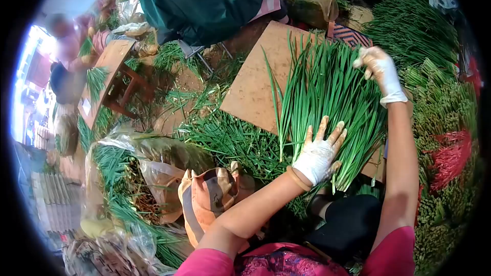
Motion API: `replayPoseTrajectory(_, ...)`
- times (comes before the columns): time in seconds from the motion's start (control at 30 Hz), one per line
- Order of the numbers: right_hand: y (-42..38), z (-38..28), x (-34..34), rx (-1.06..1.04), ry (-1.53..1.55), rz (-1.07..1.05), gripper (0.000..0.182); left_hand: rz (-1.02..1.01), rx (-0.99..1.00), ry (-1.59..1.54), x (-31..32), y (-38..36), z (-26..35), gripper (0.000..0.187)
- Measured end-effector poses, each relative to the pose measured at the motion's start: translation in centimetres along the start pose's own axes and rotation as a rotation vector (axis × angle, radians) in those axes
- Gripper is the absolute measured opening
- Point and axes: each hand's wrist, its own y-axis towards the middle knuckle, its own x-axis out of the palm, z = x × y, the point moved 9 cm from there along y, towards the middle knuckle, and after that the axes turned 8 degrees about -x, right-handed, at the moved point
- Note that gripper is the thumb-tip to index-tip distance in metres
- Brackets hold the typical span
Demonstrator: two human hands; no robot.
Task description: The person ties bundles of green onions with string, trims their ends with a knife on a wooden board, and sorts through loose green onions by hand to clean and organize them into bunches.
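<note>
A spread of garlic chives (327, 87) lies fanned across a brown wooden board (250, 89), pale ends toward me. My left hand (317, 158), in a thin white glove, rests on the lower part of the stalks with its fingers spread. At the upper right edge of the leaves is my right hand (378, 69), also gloved. Its fingers are curled closed, and I cannot make out what, if anything, is between them. Below the board, many loose green leaves (235, 143) cover the ground.
Budded stems (440, 117) are stacked at right, with red ties (450, 161) on them. A heap of greens (414, 20) lies behind. A clear plastic bag (169, 151) and orange cloth (197, 207) are at left. A seated person (189, 7) works ahead, near another wooden table (105, 76).
</note>
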Motion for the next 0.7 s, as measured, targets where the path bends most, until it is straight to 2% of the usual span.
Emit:
replayPoseTrajectory(0.03, -0.9, -0.3, 2.2, 0.038, -0.008, -0.133, 0.007, -0.015, 0.015, 0.033, 0.2, 0.1, 0.4, 0.076)
replayPoseTrajectory(0.07, -1.4, 0.7, 3.5, 0.074, -0.022, -0.146, 0.008, -0.034, 0.034, 0.059, 0.4, 0.2, 0.7, 0.075)
replayPoseTrajectory(0.1, -1.8, 0.3, 3.9, 0.056, -0.206, -0.182, 0.012, -0.050, 0.051, 0.081, 0.7, 0.1, 1.0, 0.074)
replayPoseTrajectory(0.2, -1.2, -1.5, 4.2, -0.211, -0.687, -0.153, 0.020, -0.072, 0.090, 0.132, 1.8, 0.4, 2.1, 0.073)
replayPoseTrajectory(0.3, -0.2, -1.5, 5.1, -0.063, -0.862, -0.212, 0.019, -0.084, 0.105, 0.134, 2.6, 0.5, 2.4, 0.073)
replayPoseTrajectory(0.4, 1.1, -1.5, 7.7, -0.302, -1.034, -0.238, 0.023, -0.114, 0.113, 0.146, 2.9, 0.7, 2.7, 0.071)
replayPoseTrajectory(0.43, 1.7, -0.8, 8.3, -0.170, -1.128, -0.284, 0.029, -0.129, 0.115, 0.149, 3.0, 0.7, 2.9, 0.070)
replayPoseTrajectory(0.5, 2.3, 0.6, 9.7, 0.016, -1.241, -0.465, 0.031, -0.142, 0.116, 0.156, 2.9, 0.7, 3.1, 0.069)
replayPoseTrajectory(0.57, 4.3, 7.3, 9.8, 0.027, -1.392, -0.621, 0.027, -0.157, 0.117, 0.174, 2.8, 0.8, 3.2, 0.069)
replayPoseTrajectory(0.6, 3.9, 6.5, 9.9, -0.016, -1.344, -0.663, 0.022, -0.158, 0.122, 0.163, 3.0, 0.8, 3.1, 0.069)
replayPoseTrajectory(0.7, 6.0, 7.5, 6.5, -0.052, 0.122, -0.272, 0.019, -0.144, 0.123, 0.138, 3.0, 0.8, 3.0, 0.069)
